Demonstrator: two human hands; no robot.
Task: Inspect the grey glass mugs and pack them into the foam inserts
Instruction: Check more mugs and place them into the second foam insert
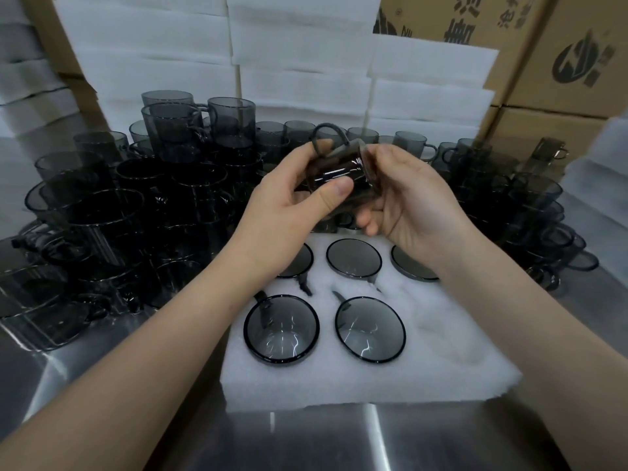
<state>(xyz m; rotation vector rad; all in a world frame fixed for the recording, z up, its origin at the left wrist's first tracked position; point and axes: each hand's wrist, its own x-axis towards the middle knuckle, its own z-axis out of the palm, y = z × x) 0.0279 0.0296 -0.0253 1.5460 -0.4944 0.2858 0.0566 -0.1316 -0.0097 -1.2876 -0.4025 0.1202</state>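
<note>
1. Our left hand and right hand curl their fingers round one grey glass mug, which is tipped sideways with its handle up.
2. We hold it above the white foam insert, where five packed mugs sit rim-up.
3. The insert lies on the steel desk, with loose mugs crowding around it on the left, right and behind.
4. Foam stacks and cardboard boxes stand at the back.

Both hands, left hand and right hand, grip one grey glass mug tilted sideways above foam insert; five mugs seated inside.
</note>
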